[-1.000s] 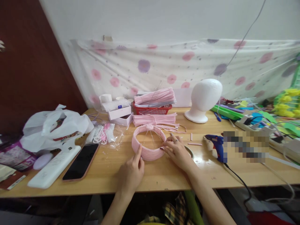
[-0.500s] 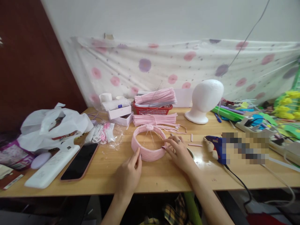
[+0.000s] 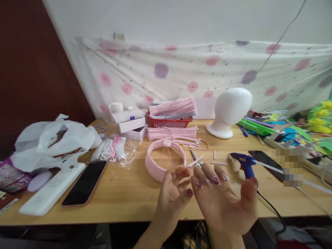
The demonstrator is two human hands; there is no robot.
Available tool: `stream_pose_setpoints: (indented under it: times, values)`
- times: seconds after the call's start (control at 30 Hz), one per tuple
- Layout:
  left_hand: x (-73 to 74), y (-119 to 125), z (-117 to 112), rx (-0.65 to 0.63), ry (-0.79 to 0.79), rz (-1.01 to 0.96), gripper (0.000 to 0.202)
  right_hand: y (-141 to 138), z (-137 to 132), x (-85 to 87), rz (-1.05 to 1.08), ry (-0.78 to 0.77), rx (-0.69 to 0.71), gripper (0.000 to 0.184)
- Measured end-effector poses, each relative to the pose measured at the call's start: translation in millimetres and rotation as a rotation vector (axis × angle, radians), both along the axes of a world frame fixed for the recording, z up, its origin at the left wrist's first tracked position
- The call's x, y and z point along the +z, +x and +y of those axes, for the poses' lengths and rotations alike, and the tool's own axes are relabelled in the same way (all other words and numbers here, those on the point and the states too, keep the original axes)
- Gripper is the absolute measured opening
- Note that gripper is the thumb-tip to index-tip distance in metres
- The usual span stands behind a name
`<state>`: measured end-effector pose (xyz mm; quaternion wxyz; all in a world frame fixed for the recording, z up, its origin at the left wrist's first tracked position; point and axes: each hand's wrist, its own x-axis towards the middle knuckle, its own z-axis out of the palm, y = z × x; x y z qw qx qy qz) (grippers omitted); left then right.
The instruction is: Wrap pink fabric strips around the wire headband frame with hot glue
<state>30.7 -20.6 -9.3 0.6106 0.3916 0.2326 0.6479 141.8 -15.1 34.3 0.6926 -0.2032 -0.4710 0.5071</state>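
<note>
A pink ring-shaped band [image 3: 153, 166] lies on the table, with a small round pink rosette [image 3: 166, 142] on its far side and thin wires inside it. My left hand [image 3: 172, 199] is in front of the band's right side, fingers loosely bent and thumb apart, seemingly holding nothing. Close beside it, my right hand [image 3: 224, 204] is turned palm up, fingers stretched and thumb spread, with nothing in it. Just beyond the fingertips are scissors [image 3: 195, 156], partly hidden, and a short pink strip [image 3: 195, 161]; whether the strip touches my left fingers I cannot tell.
A blue glue gun [image 3: 245, 162] with its cable is at right, near a dark phone [image 3: 267, 164]. Behind stand a white foam head [image 3: 230, 107] and a red basket [image 3: 169, 122] of pink stems. Another phone [image 3: 85, 183] and a white power strip [image 3: 53, 190] lie left.
Both hands have left the band and come toward me and to the right. My right hand has turned palm up. Scissors and a pink strip now show beyond them.
</note>
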Motion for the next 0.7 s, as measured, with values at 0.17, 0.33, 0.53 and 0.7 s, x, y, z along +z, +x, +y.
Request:
stream_pose_setpoints:
  times: [0.17,0.33,0.53,0.7]
  values:
    - [-4.3,18,-1,-0.221,-0.022,-0.181,0.023,-2,-4,2.4,0.039,-0.062,0.002,0.054]
    - [-17.4,25,-17,-0.108,-0.145,-0.127,0.041,1,-1,-5.5,-0.068,-0.067,-0.097,0.057]
    - [-20.7,33,-24,-0.095,-0.165,-0.086,0.040,-1,3,-9.4,0.091,-0.135,-0.079,0.051]
    - [-12.2,37,-18,-0.155,-0.055,-0.182,0.048,-3,0,1.3,0.106,-0.103,-0.100,0.050]
